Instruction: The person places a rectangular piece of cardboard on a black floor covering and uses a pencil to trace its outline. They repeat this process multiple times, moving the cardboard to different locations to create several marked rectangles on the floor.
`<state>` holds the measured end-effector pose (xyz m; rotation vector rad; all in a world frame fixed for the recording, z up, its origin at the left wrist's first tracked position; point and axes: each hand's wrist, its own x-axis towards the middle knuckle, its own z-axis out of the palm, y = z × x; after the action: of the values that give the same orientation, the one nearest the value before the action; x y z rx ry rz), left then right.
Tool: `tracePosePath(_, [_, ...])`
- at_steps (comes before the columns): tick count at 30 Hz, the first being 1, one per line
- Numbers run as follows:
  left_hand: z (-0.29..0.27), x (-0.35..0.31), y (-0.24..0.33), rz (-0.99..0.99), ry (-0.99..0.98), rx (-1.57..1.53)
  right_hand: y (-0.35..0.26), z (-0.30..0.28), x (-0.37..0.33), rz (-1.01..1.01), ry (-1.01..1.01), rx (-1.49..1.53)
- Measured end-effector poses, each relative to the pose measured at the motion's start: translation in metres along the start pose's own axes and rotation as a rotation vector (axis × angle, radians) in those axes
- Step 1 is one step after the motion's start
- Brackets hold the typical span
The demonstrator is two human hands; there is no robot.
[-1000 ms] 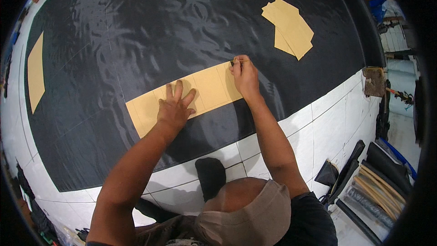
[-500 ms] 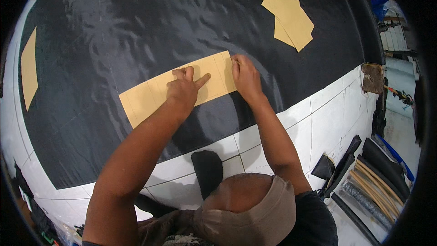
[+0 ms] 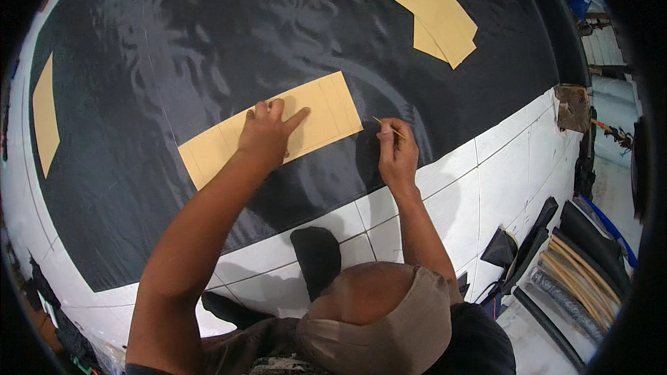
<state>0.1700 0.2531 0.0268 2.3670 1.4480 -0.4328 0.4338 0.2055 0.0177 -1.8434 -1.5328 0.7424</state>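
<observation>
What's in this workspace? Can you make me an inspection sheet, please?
Surface: black sheet over white floor tiles.
Work things: long tan card strip with drawn lines, flat; thin tan stick.
Clutter: overlapping tan card pieces, upper right; narrow tan piece, far left.
Hands: left hand on the strip; right hand holding the stick.
Cables: right edge too jumbled to tell.
Surroundings: long tan rods, lower right.

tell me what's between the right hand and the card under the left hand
In the head view, black sheet shows between the right hand and the card; the hand's thin stick juts over that gap.
</observation>
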Motion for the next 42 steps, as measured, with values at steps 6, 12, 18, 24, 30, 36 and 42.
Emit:
tracePosePath(6, [0.023, -0.035, -0.048, -0.266, 0.213, -0.011, 0.019, 0.009, -0.016, 0.036, 0.108, 0.276])
tracePosePath(12, [0.026, -0.033, -0.101, -0.849, 0.159, -0.307, -0.03, 0.06, -0.041, -0.469, -0.305, 0.011])
tracePosePath(18, [0.037, -0.045, -0.066, -0.881, 0.372, -0.52, -0.067, 0.117, -0.01, -0.674, -0.391, -0.385])
tracePosePath(24, [0.055, -0.063, -0.046, -0.564, 0.61, -0.376, -0.055, 0.125, 0.07, -0.696, -0.266, -0.614])
tracePosePath(30, [0.073, -0.052, -0.051, -0.519, 0.762, -0.476, -0.038, 0.132, 0.101, -0.677, -0.242, -0.526])
tracePosePath(36, [0.084, -0.066, -0.062, -0.536, 0.795, -0.487, -0.044, 0.132, 0.085, -0.674, -0.257, -0.569])
tracePosePath(42, [0.094, -0.065, -0.065, -0.525, 0.821, -0.478, -0.038, 0.135, 0.079, -0.674, -0.229, -0.583])
